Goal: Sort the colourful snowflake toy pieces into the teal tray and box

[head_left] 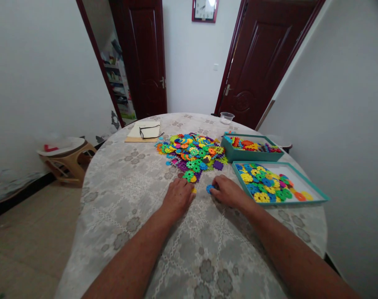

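Note:
A heap of colourful flower-shaped plastic building discs [193, 151] lies on the middle of the table. Close to its near edge, my left hand [178, 196] has its fingers curled together, with a yellow disc [194, 190] showing at the fingertips. A blue disc [209, 189] is pinched between the thumb and fingers of my right hand [228, 192], low over the tablecloth. Right of that hand stands a shallow teal-rimmed tray [316, 195] with blue, yellow, green and orange discs in it. Behind the tray, a deeper teal box [257, 156] holds more pieces, many red and yellow.
A patterned grey cloth [123, 207] covers the round table. Black-framed glasses [150, 132] rest on a notepad [135, 135] at the back left. One clear plastic bowl [227, 117] stands at the far edge. A wooden stool [67, 160] is left of the table.

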Demonstrator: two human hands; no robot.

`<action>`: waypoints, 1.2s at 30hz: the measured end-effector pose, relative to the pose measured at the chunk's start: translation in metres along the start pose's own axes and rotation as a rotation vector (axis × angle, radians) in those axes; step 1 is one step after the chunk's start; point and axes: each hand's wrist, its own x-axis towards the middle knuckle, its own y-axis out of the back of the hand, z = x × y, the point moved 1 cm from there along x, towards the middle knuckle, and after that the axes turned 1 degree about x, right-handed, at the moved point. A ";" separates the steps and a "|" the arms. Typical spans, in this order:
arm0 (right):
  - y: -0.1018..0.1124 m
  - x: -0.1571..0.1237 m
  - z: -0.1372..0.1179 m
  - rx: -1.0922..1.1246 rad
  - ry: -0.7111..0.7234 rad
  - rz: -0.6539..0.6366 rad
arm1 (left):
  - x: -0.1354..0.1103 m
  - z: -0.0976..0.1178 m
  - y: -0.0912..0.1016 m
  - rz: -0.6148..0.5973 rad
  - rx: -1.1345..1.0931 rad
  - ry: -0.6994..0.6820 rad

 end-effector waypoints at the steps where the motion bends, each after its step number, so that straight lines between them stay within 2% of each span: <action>1: 0.000 0.000 -0.001 0.042 0.010 -0.002 | 0.001 -0.001 -0.001 0.003 -0.010 0.007; 7: -0.009 -0.007 -0.018 0.414 0.118 -0.061 | 0.002 0.000 -0.002 -0.020 -0.073 0.096; 10: -0.016 -0.008 -0.027 0.497 0.150 -0.052 | 0.002 0.002 0.000 -0.021 -0.087 0.141; 21: -0.025 -0.001 -0.045 0.183 0.173 -0.044 | 0.003 0.007 0.006 -0.034 -0.215 0.198; 27: -0.024 -0.001 -0.046 0.174 0.203 -0.061 | 0.000 0.009 0.014 -0.051 -0.305 0.198; 32: -0.025 0.001 -0.042 0.191 0.206 -0.055 | -0.001 0.007 0.007 0.033 -0.278 0.213; 36: -0.026 0.002 -0.040 0.243 0.219 -0.036 | -0.001 0.009 0.004 0.016 -0.230 0.220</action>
